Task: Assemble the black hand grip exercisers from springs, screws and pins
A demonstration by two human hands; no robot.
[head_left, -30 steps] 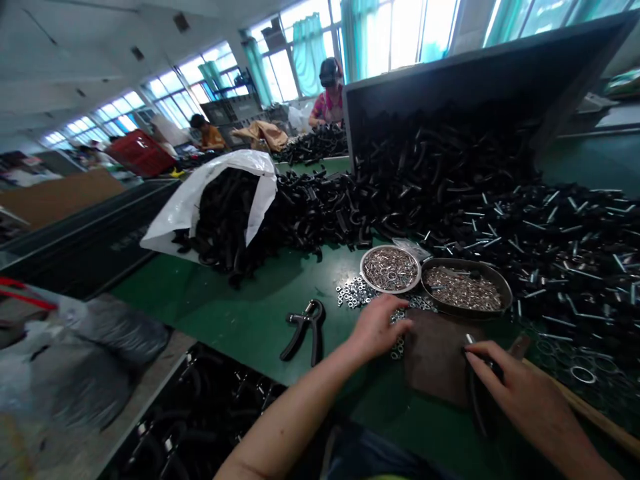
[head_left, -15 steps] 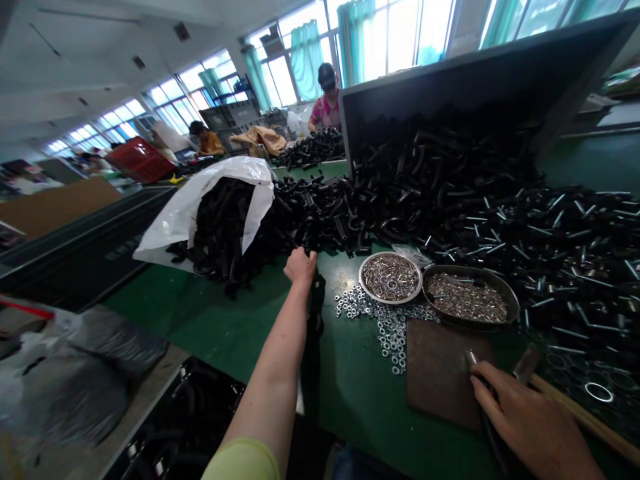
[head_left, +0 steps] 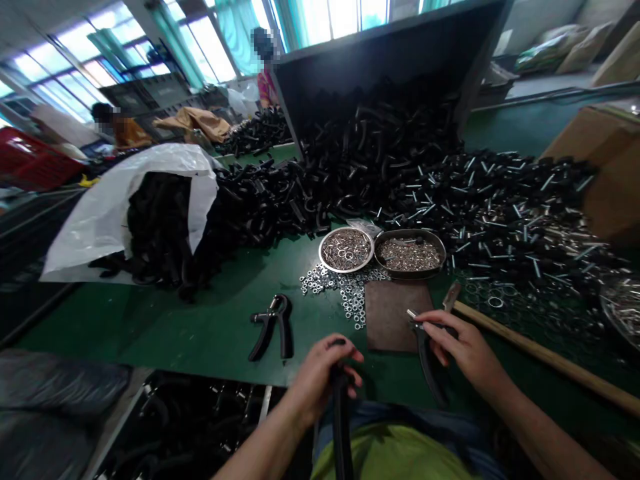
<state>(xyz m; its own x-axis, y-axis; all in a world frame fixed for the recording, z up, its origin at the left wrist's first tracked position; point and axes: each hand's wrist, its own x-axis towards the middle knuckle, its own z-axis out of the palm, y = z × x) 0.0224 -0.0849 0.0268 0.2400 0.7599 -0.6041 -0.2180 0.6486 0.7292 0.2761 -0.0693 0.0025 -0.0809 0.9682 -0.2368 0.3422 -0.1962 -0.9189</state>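
My left hand (head_left: 320, 373) is closed around a long black handle (head_left: 341, 420) close to my body. In my right hand (head_left: 463, 347), the fingers pinch a black curved handle (head_left: 431, 373) with a small silver metal piece at its upper end. That end lies over the brown square plate (head_left: 393, 313). A black hand grip exerciser (head_left: 274, 327), its two legs spread, rests on the green table left of my hands. Beyond the plate stand a round bowl (head_left: 347, 249) and an oval tin (head_left: 410, 255) of small metal parts, with loose nuts (head_left: 353, 300) beside them.
A hammer (head_left: 540, 347) lies to the right of my right hand. Black handles spill from a white bag (head_left: 120, 193) and a large grey bin (head_left: 385, 53) across the back. Parts with silver bolts (head_left: 480, 213) are heaped at right, near a cardboard box (head_left: 610, 167).
My left hand has come back from the pile of black handles with one in its grasp. The view has turned to the right, and my right hand still holds its handle by the plate.
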